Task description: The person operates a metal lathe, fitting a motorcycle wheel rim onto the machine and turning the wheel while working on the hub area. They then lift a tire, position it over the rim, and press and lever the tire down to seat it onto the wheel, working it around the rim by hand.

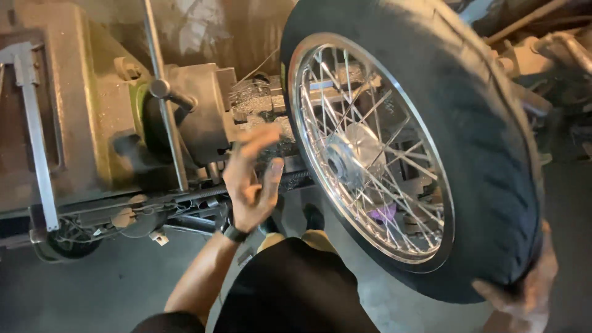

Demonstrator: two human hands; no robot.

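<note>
A motorcycle wheel with a black tyre (487, 154), a chrome spoked rim (370, 154) and a shiny hub (345, 157) stands tilted in front of me. My right hand (524, 290) grips the tyre's lower right edge from underneath. My left hand (250, 176) hovers open in the air left of the rim, palm toward the wheel, fingers spread and blurred, touching nothing. A dark band sits on that wrist. My black-clad leg (290, 290) shows at the bottom centre.
A lathe-like machine (80, 111) with a grey-green body fills the left, with a long metal rod (163, 92), a black-knobbed lever (169, 92) and metal shavings (253, 98) on its bed. Pipes and machine parts (555, 55) lie at the upper right. Below is grey concrete floor (105, 290).
</note>
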